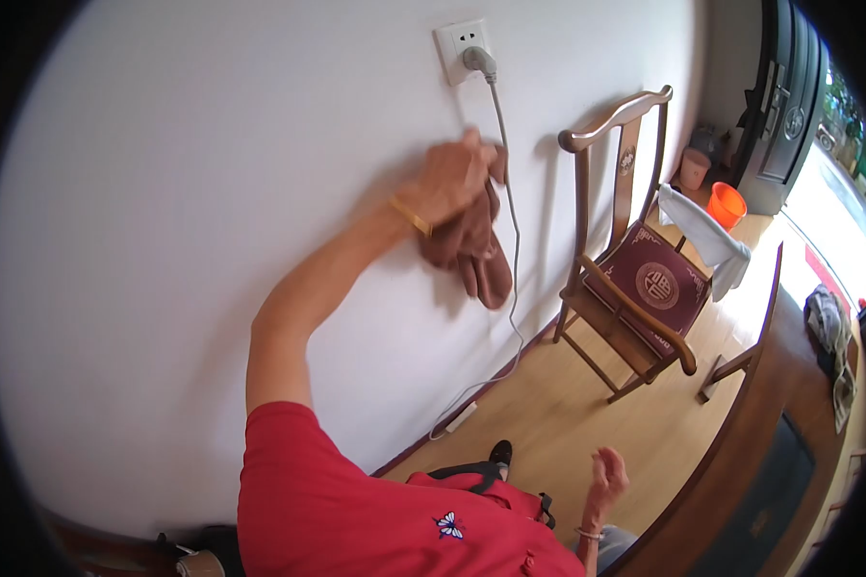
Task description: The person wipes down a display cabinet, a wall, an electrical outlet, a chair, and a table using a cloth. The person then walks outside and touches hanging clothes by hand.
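Observation:
Against the white wall, my left hand grips a crumpled brown cloth, whose folds hang below the fingers. A yellow bracelet circles that wrist. Right beside the cloth, a grey power cord runs down from a plug in the wall socket. Low on the right, my right hand is raised in front of my body, apart from the table. Its fingers are loosely bent with nothing visible in them.
A wooden armchair with a maroon seat cushion stands by the wall, a whitish cloth over its arm. Behind it is an orange bucket near the open door. A wooden table lies at right; a power strip rests by the baseboard.

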`<state>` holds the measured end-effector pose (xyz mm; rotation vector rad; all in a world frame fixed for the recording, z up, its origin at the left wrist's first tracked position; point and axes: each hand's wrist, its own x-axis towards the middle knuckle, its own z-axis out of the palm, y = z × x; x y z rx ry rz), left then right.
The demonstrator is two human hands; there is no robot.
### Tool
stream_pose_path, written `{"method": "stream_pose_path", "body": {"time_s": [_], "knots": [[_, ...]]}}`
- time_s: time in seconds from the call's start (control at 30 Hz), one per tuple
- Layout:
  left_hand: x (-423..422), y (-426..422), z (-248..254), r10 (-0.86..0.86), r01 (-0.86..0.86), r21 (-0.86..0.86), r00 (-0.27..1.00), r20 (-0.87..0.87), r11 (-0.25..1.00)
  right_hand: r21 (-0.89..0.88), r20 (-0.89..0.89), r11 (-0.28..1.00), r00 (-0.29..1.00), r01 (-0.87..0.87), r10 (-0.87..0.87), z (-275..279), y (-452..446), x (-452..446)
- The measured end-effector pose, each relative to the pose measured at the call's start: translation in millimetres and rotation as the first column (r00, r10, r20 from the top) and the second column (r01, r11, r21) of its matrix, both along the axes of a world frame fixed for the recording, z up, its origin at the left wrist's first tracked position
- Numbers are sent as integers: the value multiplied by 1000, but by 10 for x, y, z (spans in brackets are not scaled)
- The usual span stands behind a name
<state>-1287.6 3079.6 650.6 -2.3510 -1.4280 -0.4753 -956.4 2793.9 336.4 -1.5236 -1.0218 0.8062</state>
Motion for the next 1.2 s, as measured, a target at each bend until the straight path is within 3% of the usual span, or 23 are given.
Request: {"method": "stream_pose_path", "body": {"time_s": [0.1,0.13,0.17,0.23,0.3,0.33,0.37,0.4,0.43,0.47,0.5,0.53,0.6,0.63,0.7,0.73,0.77,0.83,0.87,0.9,1.0,1.1,1.2], "knots": [[228,-290,-453,-79,158,-223,941,328,962,-47,-44,942,943,-331,329,597,721,-425],[341,-438,-465,-84,184,-310,947,310,933,-30,-108,900,896,-436,431,746,941,-589],[388,-506,-552,-233,305,-248,931,281,920,-6,-171,845,833,-535,526,880,1122,-752],[472,-583,-793,-237,354,-330,908,346,875,200,57,769,791,-607,609,1005,1468,-1091],[565,-698,-847,-271,422,-394,883,383,817,131,138,745,756,-654,639,1111,1651,-1259],[583,-735,-883,-349,486,-316,846,403,815,65,215,727,721,-684,659,1136,1710,-1309],[600,-744,-900,-428,548,-234,804,413,803,64,210,722,717,-688,665,1090,1785,-1355],[589,-741,-871,-423,567,-330,805,416,755,224,143,744,776,-629,614,1006,1886,-1398],[594,-721,-820,-416,561,-328,807,418,760,373,68,749,821,-548,567,1175,1972,-1455],[609,-705,-758,-473,603,-259,773,422,754,406,-39,807,874,-430,485,1381,1967,-1391],[609,-693,-689,-528,639,-188,739,418,746,408,-34,798,866,-443,498,1623,2096,-1283],[586,-678,-578,-519,644,-221,738,431,732,599,9,620,779,-506,627,1816,2268,-1152],[525,-697,-255,-498,518,-3,822,276,855,498,436,755,875,-427,208,1624,2464,-1277],[444,-709,-77,-408,399,127,911,54,908,611,390,665,894,-430,220,1666,2657,-1201],[220,-780,323,-122,145,299,988,-95,943,728,415,453,857,-515,307,2102,3003,-1043],[135,-787,527,-21,29,444,1000,-21,895,731,476,336,796,-594,373,2494,3156,-961],[-28,-807,784,106,-59,547,993,-55,835,588,572,335,671,-736,472,2682,3328,-878],[-220,-882,1265,336,-238,710,942,2,663,694,620,218,723,-686,304,2868,3752,-1045],[-550,-853,1812,398,-15,909,902,-167,417,715,651,123,720,-688,241,3056,3927,-1181],[-531,-851,1961,576,-162,946,817,-31,280,698,688,52,688,-715,231,3248,3977,-1380],[-762,-757,2290,702,-172,974,712,21,145,674,737,-59,663,-737,129,3437,4173,-1998],[-873,-761,2327,760,-186,959,649,-43,213,675,732,-111,681,-729,-21,3419,4289,-2345],[-985,-717,2334,785,-114,972,613,-93,204,773,627,-129,779,-622,-3,3564,4433,-2269]]}}
